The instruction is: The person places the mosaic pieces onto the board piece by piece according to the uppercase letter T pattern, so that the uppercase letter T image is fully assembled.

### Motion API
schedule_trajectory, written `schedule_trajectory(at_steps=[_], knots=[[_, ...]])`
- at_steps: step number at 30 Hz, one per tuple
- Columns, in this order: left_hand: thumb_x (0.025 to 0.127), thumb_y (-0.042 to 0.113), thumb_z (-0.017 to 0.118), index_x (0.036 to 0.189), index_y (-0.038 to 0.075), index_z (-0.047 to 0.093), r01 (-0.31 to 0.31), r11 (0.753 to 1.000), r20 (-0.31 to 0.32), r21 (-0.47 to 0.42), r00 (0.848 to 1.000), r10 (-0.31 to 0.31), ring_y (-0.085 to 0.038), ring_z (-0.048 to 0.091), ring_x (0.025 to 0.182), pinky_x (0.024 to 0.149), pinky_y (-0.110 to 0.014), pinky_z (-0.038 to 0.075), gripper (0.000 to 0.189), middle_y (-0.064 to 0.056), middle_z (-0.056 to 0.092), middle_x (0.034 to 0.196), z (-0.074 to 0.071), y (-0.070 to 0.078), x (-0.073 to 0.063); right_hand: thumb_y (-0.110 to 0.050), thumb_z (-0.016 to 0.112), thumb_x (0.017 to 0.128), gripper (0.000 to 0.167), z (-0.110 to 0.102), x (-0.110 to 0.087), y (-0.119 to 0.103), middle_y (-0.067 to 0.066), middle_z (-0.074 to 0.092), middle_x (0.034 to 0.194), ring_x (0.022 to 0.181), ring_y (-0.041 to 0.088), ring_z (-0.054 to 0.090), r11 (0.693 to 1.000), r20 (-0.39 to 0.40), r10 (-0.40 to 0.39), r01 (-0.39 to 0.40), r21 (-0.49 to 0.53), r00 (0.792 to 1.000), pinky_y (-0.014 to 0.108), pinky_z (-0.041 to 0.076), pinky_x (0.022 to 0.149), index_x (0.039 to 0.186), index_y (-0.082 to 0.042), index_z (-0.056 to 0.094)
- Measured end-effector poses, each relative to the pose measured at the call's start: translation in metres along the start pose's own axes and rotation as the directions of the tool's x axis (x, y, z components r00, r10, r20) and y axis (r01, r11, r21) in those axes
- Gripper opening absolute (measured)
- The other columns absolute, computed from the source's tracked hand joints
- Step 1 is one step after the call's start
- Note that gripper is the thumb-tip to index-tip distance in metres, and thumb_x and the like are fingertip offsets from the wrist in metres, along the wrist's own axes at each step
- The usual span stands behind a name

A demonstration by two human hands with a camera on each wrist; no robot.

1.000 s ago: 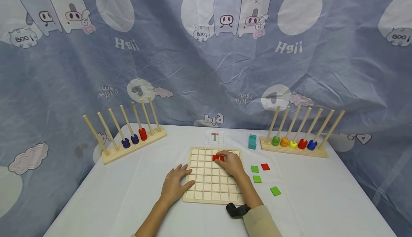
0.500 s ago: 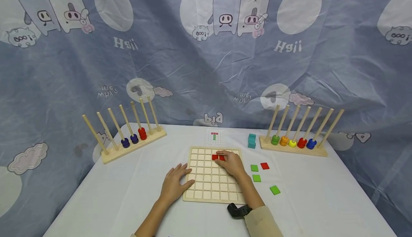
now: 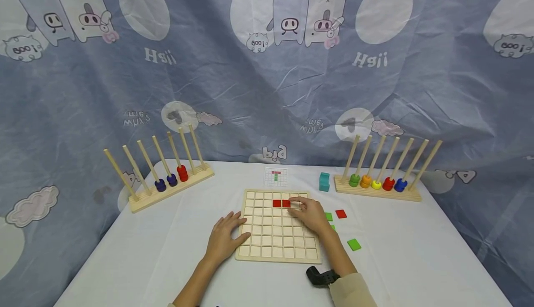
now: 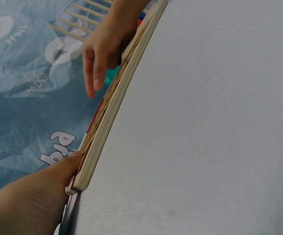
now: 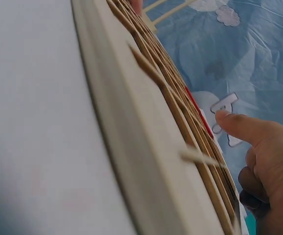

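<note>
A wooden grid board (image 3: 267, 240) lies on the white table, with two red square tiles (image 3: 281, 203) side by side in its second row from the back. My left hand (image 3: 223, 237) rests along the board's left edge, fingers spread, thumb (image 4: 73, 161) over the frame. Just right of the tiles, my right hand (image 3: 310, 215) hovers over the board with thumb and index finger apart. Nothing shows between those fingers in either wrist view. To the board's right lie a loose red tile (image 3: 340, 214) and green tiles (image 3: 354, 244), some partly hidden by my right arm.
Behind the board lies a pattern card (image 3: 276, 177) with a red and green T. A teal block (image 3: 324, 182) stands near it. Pegged wooden racks with coloured rings stand at the back left (image 3: 171, 187) and back right (image 3: 377, 191). A patterned cloth (image 3: 267, 89) hangs behind.
My right hand has let go of the right-hand red tile and shifted right, uncovering it. My left hand keeps its place on the board. The head view has turned slightly.
</note>
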State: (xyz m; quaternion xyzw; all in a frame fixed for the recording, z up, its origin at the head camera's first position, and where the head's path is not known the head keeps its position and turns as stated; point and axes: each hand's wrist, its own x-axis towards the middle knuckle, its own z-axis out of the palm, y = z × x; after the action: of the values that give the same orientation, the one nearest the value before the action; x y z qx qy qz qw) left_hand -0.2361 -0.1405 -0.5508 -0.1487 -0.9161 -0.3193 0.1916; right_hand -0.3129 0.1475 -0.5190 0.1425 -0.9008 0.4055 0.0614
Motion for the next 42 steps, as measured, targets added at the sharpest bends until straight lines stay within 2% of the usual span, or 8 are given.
schedule_trajectory(at_steps=[11, 19, 24, 42], knots=[[0.077, 0.041, 0.072, 0.114, 0.014, 0.066, -0.008, 1.0, -0.011, 0.008, 1.0, 0.009, -0.031, 0.044, 0.124, 0.103, -0.052, 0.027, 0.046, -0.008, 0.054, 0.129, 0.0, -0.001, 0.001, -0.033, 0.073, 0.078, 0.039, -0.054, -0.028, 0.041, -0.008, 0.029, 0.044, 0.04, 0.005, 0.02, 0.998, -0.045, -0.031, 0.028, -0.061, 0.999, 0.023, 0.023, 0.037, 0.111, -0.014, 0.067], [0.077, 0.042, 0.072, 0.114, 0.014, 0.065, 0.0, 1.0, -0.003, 0.009, 1.0, 0.0, -0.03, 0.043, 0.125, 0.104, -0.052, 0.027, 0.046, -0.007, 0.054, 0.13, 0.0, -0.002, 0.001, -0.039, 0.076, 0.074, 0.044, -0.081, -0.042, 0.061, -0.006, 0.03, 0.046, 0.042, 0.007, 0.022, 0.993, -0.08, 0.033, -0.042, -0.108, 0.996, 0.026, 0.024, 0.04, 0.11, -0.016, 0.067], [0.077, 0.043, 0.072, 0.114, 0.015, 0.065, -0.003, 1.0, -0.006, 0.006, 1.0, 0.003, -0.03, 0.043, 0.125, 0.104, -0.051, 0.027, 0.047, -0.007, 0.054, 0.13, 0.001, -0.003, 0.001, -0.044, 0.075, 0.073, 0.047, -0.089, -0.046, 0.067, -0.004, 0.032, 0.047, 0.043, 0.009, 0.024, 0.988, -0.087, 0.071, -0.082, -0.131, 0.994, 0.026, 0.024, 0.041, 0.111, -0.017, 0.067], [0.078, 0.042, 0.071, 0.115, 0.014, 0.064, 0.004, 1.0, 0.008, -0.001, 1.0, -0.004, -0.03, 0.042, 0.126, 0.105, -0.05, 0.025, 0.047, -0.008, 0.053, 0.13, 0.001, -0.003, 0.001, -0.042, 0.073, 0.076, 0.047, -0.094, -0.049, 0.074, -0.003, 0.036, 0.049, 0.044, 0.01, 0.028, 0.983, -0.074, 0.079, -0.09, -0.159, 0.994, 0.026, 0.025, 0.042, 0.113, -0.015, 0.065]])
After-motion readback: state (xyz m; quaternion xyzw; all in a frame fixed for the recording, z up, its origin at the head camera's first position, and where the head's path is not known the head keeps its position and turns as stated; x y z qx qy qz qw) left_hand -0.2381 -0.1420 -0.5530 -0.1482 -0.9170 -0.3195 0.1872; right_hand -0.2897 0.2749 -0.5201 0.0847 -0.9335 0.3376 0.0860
